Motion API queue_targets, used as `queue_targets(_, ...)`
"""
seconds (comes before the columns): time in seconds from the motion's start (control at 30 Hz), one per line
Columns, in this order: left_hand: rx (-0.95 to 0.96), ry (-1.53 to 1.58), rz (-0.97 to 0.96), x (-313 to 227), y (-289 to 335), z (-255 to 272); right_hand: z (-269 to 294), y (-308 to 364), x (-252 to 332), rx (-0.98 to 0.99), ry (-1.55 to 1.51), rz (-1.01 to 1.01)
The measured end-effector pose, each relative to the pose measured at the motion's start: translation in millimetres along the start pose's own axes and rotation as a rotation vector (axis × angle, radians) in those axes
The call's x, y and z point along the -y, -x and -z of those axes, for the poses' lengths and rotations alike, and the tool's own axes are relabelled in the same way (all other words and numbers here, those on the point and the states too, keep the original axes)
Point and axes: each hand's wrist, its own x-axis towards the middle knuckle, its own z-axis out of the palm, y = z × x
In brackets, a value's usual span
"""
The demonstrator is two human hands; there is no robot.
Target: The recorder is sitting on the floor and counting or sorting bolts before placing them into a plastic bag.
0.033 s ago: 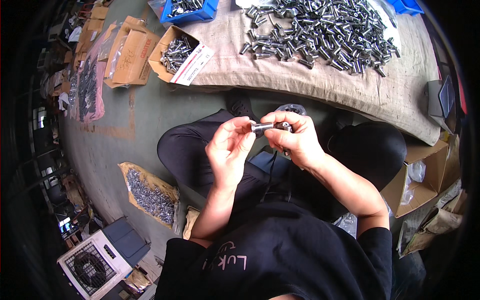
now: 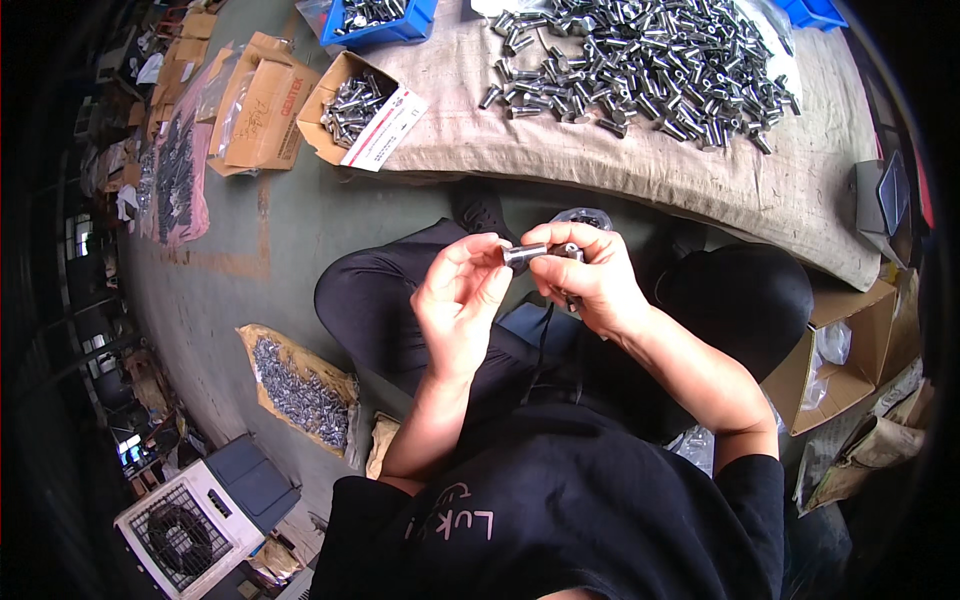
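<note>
Between my two hands is a shiny cylindrical metal pin [image 2: 524, 256] with a wider end at the left, held nearly level above my lap. My left hand [image 2: 452, 305] pinches that wider end between thumb and fingertips. The other end is gripped by my right hand [image 2: 605, 285], which also has small metal pieces [image 2: 571, 252] tucked among its fingers; their exact shape is partly hidden. Just beyond the right hand, a clear plastic bag [image 2: 583, 216] with dark parts shows in part. Many similar headed metal pins [image 2: 650, 70] lie heaped on the cloth-covered table [image 2: 450, 140] ahead.
An open carton [image 2: 325, 125] of metal pins stands left of the table, near a blue bin [image 2: 395, 28] of parts. Small metal parts lie on a brown sheet [image 2: 262, 385] at the left. A fan unit [image 2: 185, 530] is lower left; an empty-looking cardboard box [image 2: 850, 350] sits right.
</note>
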Motion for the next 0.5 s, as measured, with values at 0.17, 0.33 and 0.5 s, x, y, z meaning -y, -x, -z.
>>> queue_targets(0.17,0.117,-0.516,-0.463,2.1,-5.2,-4.9,-4.3,-6.2,-2.0,0.055,-0.497,-0.162)
queue_targets(0.33,0.199,-0.600,-0.512,-3.4,-9.5,-17.2,4.8,-11.3,-12.8,0.170,-0.827,-0.388)
queue_targets(0.5,0.018,-0.336,-0.270,9.0,-3.9,-12.9,3.5,-11.6,-8.9,0.059,-0.893,-0.418)
